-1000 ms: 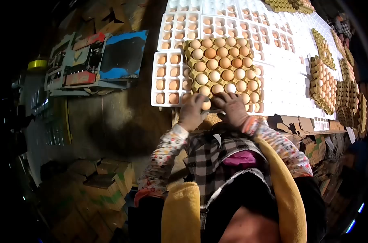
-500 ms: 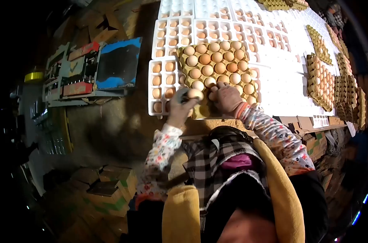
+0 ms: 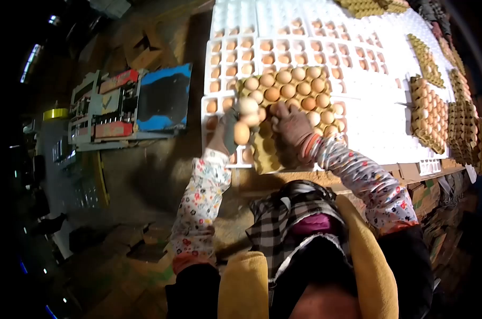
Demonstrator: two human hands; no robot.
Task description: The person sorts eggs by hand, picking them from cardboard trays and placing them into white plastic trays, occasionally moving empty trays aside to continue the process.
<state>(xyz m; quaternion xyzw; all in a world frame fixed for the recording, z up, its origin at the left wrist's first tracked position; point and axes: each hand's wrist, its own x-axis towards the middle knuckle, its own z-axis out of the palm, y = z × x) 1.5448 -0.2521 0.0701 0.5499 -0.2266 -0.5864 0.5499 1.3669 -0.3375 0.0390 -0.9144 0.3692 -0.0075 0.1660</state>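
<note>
My left hand (image 3: 223, 134) is closed around several brown eggs (image 3: 242, 133), held above the left edge of a yellowish pulp egg tray (image 3: 266, 154). My right hand (image 3: 295, 126) reaches over that tray with its fingers curled down among the cups; whatever is under them is hidden. Rows of eggs (image 3: 288, 91) fill the far part of the tray, while the near left cups are bare. Beneath and beside it lie white foam egg trays (image 3: 205, 125), partly filled with eggs.
More white foam trays (image 3: 368, 119) spread across the table. At the right stand pulp trays of eggs (image 3: 429, 114), some stacked. A blue-edged machine (image 3: 164, 98) is at the left, with a yellow tape roll (image 3: 55, 114) nearby. Cardboard boxes (image 3: 137, 247) lie on the floor.
My left hand now shows several eggs where one was visible. More cups at the tray's near left are bare. The whole view has shifted slightly, with the table lower in it.
</note>
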